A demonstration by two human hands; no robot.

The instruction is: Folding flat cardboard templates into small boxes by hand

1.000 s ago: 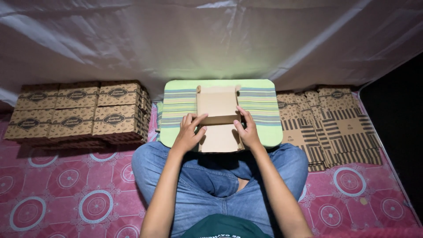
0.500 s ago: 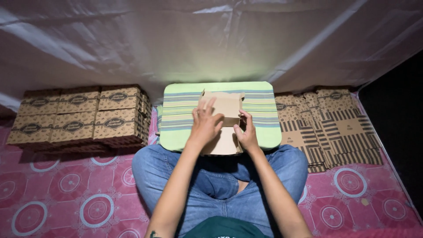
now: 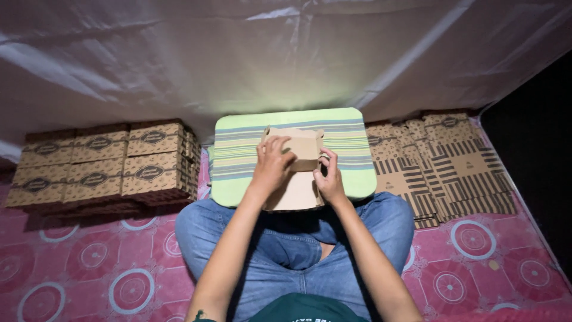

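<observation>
The box [image 3: 296,170], a flat brown cardboard blank partly folded up, lay on the middle of the striped green table [image 3: 238,161], its near end hanging over the table's near edge toward the person's lap. It looked light and thin, stiff across its panels but ready to bend along its scored creases, so a firm pinch at a flap or a press along a fold line seemed the sensible hold; too hard a squeeze mid-panel would likely dent it. It did not look slippery. The left hand [image 3: 273,166] lay curled over the box's upper left part, fingers closed on a raised flap and pressing it inward, the forearm reaching straight up from the lap. The right hand [image 3: 329,179] sat at the box's right edge, thumb and fingertips pinching the side wall, wrist bent slightly inward. Left of the table stood a stack of finished boxes [image 3: 107,164] on the pink mat [image 3: 89,262]; right of the table lay a spread pile of flat blanks [image 3: 441,161].
</observation>
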